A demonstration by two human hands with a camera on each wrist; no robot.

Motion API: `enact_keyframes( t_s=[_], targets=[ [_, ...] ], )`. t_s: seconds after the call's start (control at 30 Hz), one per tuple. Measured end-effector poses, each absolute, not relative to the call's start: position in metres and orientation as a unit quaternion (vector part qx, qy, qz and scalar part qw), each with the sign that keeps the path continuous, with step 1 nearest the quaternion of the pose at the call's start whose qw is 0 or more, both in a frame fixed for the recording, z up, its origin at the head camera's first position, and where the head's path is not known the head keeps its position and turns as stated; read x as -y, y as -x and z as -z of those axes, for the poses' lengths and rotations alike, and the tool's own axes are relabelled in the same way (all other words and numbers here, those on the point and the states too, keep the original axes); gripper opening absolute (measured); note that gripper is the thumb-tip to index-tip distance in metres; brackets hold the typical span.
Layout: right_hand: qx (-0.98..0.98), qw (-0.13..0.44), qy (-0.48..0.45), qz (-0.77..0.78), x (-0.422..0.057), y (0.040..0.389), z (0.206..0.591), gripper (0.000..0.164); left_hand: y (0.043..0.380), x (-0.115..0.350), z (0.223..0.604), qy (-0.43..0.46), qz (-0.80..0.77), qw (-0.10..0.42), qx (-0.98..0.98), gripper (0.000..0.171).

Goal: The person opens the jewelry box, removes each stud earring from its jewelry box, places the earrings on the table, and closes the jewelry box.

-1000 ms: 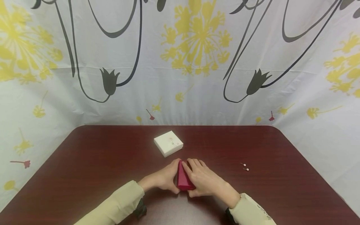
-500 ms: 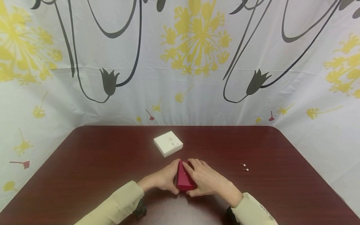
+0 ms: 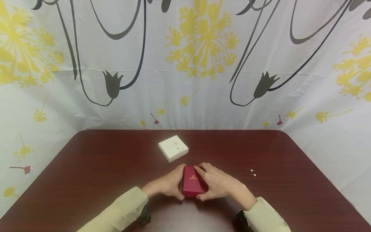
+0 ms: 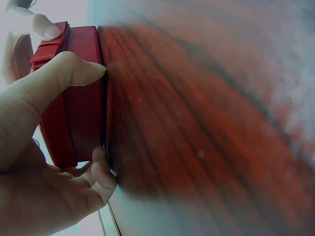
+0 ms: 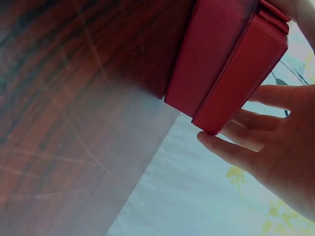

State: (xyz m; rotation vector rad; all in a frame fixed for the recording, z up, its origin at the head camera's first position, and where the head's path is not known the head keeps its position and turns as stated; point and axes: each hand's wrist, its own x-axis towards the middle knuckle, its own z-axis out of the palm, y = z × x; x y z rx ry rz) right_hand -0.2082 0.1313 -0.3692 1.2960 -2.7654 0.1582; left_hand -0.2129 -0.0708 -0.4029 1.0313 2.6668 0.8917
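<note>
A small dark red jewelry box [image 3: 192, 186] rests on the table between my two hands, with gold lettering on its lid partly covered by the right fingers. My left hand [image 3: 169, 183] grips its left side; in the left wrist view the thumb presses the lower part of the red box [image 4: 83, 113] beside the table. My right hand [image 3: 218, 185] spans the lid's right side, thumb at the front edge and fingers toward the back. From the right wrist, the lid sits over the base of the red box [image 5: 211, 64], with a small tab at the thumb.
A white square box [image 3: 174, 148] with a small flower print lies behind the hands. Two pearl stud earrings [image 3: 254, 175] lie to the right on the dark red wooden table [image 3: 116, 151]. A patterned curtain [image 3: 185, 64] hangs behind the table.
My right hand has shifted slightly to the right, and more of the lid shows, including the gold lettering. My left hand has stayed in place on the box.
</note>
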Motion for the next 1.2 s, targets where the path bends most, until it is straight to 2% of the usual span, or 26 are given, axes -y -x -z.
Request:
enact_keyframes(
  t_s=[0.47, 0.97, 1.2],
  targets=[
    [0.895, 0.086, -0.434, -0.052, -0.133, 0.208, 0.371, 0.086, 0.212, 0.071, 0.403, -0.342, -0.309, 0.07, -0.884, 0.086],
    [0.902, 0.072, -0.42, -0.069, -0.14, 0.207, 0.365, 0.086, 0.212, 0.072, 0.401, -0.335, -0.31, 0.09, -0.885, 0.095],
    [0.906, 0.06, -0.413, -0.076, -0.146, 0.21, 0.361, 0.083, 0.213, 0.072, 0.401, -0.336, -0.3, 0.087, -0.889, 0.09]
  ],
)
